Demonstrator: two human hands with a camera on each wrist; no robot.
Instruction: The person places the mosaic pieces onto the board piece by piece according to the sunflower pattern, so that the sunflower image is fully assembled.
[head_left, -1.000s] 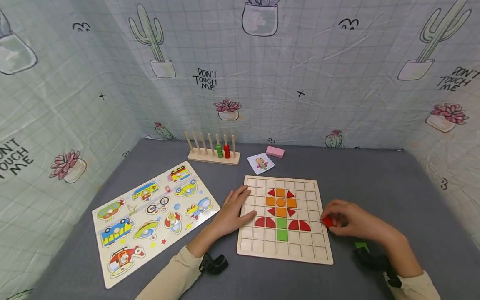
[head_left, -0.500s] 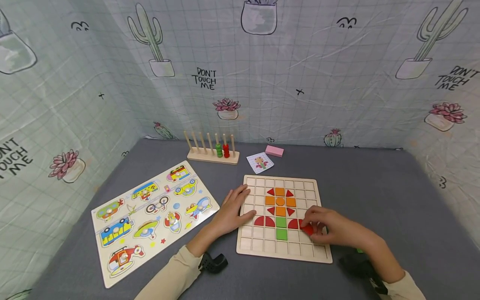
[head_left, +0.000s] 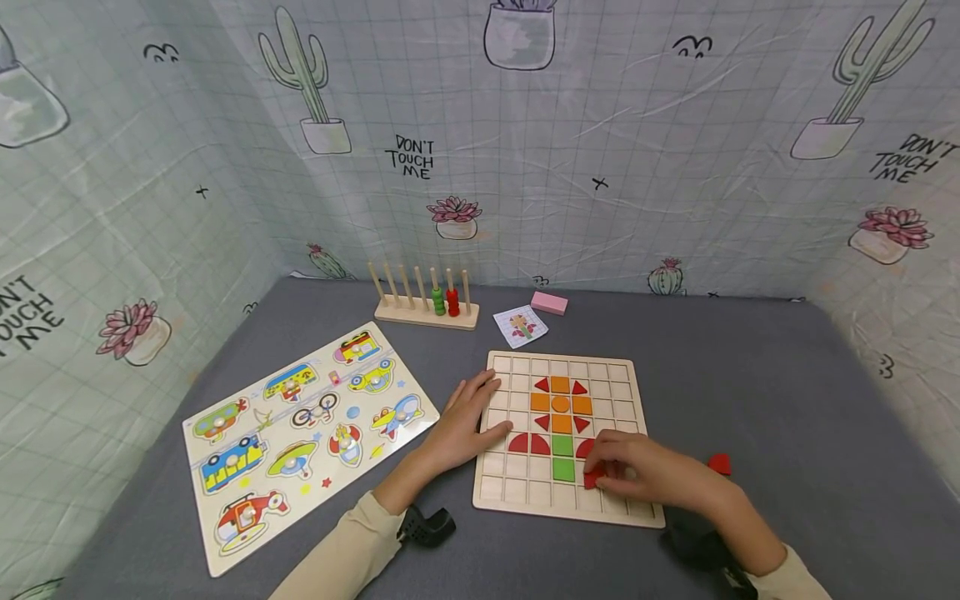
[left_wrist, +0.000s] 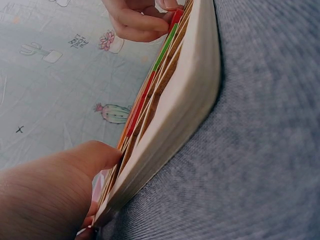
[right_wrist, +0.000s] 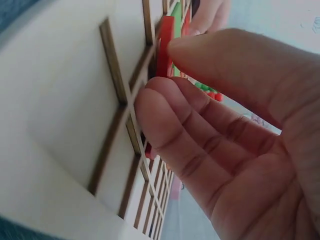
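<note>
A wooden grid board (head_left: 517, 492) lies on the grey table, with orange, green and red pieces set in its cells. My right hand (head_left: 645, 468) pinches a red piece (head_left: 591, 477) over the cell right of the lower green square (head_left: 563, 470). In the right wrist view, the thumb presses this red piece (right_wrist: 165, 47), which stands tilted at the grid; its outline is partly hidden. My left hand (head_left: 459, 425) rests along the board's left edge with extended fingers, its thumb on the top face. Red quarter-circles (head_left: 529, 443) sit left of the upper green square.
Another red piece (head_left: 720, 463) lies on the table beyond my right wrist. Behind the board are a pattern card (head_left: 521, 326) and a pink block (head_left: 550, 303). A peg stand (head_left: 427, 313) with green and red beads stands back left, near a vehicle puzzle board (head_left: 322, 462).
My right hand has carried the red piece leftward from the board's right edge to beside the lower green square. A red piece on the table has come into view. My left hand stays put.
</note>
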